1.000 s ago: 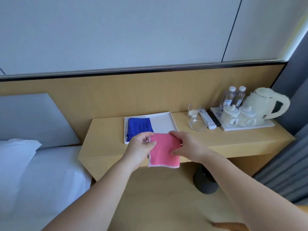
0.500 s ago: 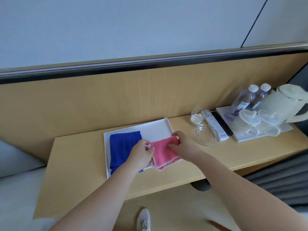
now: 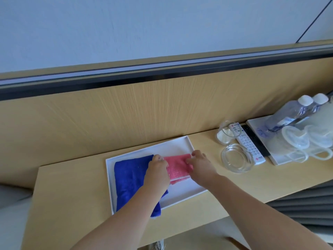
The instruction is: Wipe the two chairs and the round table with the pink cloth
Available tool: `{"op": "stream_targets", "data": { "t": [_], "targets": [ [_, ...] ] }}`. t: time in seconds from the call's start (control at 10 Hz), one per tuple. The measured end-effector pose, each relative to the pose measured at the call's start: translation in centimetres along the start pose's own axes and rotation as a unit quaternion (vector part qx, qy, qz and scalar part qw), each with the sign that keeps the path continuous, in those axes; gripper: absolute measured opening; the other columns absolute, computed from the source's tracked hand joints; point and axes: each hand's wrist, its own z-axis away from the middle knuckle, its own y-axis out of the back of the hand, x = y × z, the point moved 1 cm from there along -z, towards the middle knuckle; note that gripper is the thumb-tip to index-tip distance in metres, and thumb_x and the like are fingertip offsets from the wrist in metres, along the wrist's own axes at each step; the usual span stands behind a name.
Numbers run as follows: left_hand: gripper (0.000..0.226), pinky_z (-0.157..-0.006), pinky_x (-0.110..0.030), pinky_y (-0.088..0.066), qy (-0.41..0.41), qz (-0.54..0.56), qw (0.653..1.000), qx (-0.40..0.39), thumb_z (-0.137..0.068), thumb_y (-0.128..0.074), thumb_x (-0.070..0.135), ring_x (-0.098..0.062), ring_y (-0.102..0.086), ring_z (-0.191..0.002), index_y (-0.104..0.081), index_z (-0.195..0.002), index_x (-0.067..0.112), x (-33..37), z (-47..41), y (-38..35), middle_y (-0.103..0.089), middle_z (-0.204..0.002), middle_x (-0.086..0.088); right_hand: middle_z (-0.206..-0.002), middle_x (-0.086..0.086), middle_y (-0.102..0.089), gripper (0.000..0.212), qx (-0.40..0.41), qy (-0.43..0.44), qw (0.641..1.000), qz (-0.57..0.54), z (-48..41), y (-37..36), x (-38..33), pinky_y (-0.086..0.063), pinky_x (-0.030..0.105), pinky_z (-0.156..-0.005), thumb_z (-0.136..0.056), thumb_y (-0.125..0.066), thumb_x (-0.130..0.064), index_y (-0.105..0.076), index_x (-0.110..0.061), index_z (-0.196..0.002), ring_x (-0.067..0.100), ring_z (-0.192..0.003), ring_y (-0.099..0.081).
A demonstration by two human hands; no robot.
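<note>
The folded pink cloth (image 3: 177,167) lies in the right half of a white tray (image 3: 182,193) on a wooden shelf. My left hand (image 3: 158,173) pinches its left edge and my right hand (image 3: 200,164) holds its right edge, both pressing it flat on the tray. A folded blue cloth (image 3: 130,179) lies beside it in the tray's left half, partly under my left forearm. No chair or round table is in view.
On the wooden shelf (image 3: 72,192) to the right stand a glass ashtray (image 3: 236,160), a tipped glass (image 3: 225,132), a white remote (image 3: 246,143) and a second tray (image 3: 281,156) with two water bottles (image 3: 295,112) and lidded cups. A wood wall panel rises behind.
The pink cloth went from hanging in front of the shelf edge, held in both hands, down onto the white tray beside the blue cloth. My view has moved closer and looks down more steeply.
</note>
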Motion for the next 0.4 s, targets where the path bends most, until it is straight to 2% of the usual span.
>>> {"op": "stream_targets", "data": {
  "t": [0.1, 0.2, 0.3, 0.4],
  "targets": [
    [0.028, -0.085, -0.028, -0.047, -0.014, -0.014, 1.0, 0.012, -0.091, -0.057, 0.013, -0.015, -0.042, -0.115, -0.06, -0.119, 0.015, 0.2, 0.8, 0.9, -0.041, -0.129, 0.003, -0.139, 0.008, -0.039, 0.035, 0.008, 0.013, 1.0, -0.007, 0.7, 1.1, -0.1, -0.041, 0.034, -0.103, -0.094, -0.05, -0.014, -0.064, -0.02, -0.126, 0.028, -0.126, -0.041],
    [0.021, -0.082, -0.03, -0.046, -0.016, -0.009, 0.999, 0.033, -0.092, -0.053, 0.015, -0.016, -0.043, -0.111, -0.061, -0.111, 0.015, 0.7, 2.2, 1.9, -0.045, -0.124, 0.002, -0.129, 0.007, -0.047, 0.036, 0.031, 0.042, 0.999, -0.013, 1.6, 2.2, -0.2, -0.041, 0.03, -0.099, -0.093, -0.051, -0.014, -0.064, -0.019, -0.126, 0.025, -0.12, -0.047],
    [0.016, -0.078, -0.039, -0.051, -0.004, 0.001, 0.997, 0.076, -0.09, -0.053, 0.015, -0.017, -0.049, -0.102, -0.061, -0.103, 0.012, 1.9, 5.1, 4.0, -0.048, -0.118, 0.001, -0.131, 0.004, -0.048, 0.037, 0.051, 0.085, 0.995, -0.021, 3.8, 4.3, -0.6, -0.041, 0.028, -0.098, -0.093, -0.052, -0.014, -0.061, -0.019, -0.129, 0.022, -0.121, -0.049],
    [0.029, -0.088, -0.036, -0.047, -0.009, 0.017, 0.992, 0.122, -0.092, -0.052, 0.015, -0.02, -0.049, -0.113, -0.057, -0.12, 0.013, 3.2, 8.0, 5.9, -0.045, -0.131, 0.0, -0.141, 0.002, -0.046, 0.041, 0.088, 0.115, 0.989, -0.019, 6.3, 6.5, -0.9, -0.038, 0.024, -0.097, -0.095, -0.053, -0.018, -0.055, -0.019, -0.136, 0.019, -0.125, -0.048]
  ]
}}
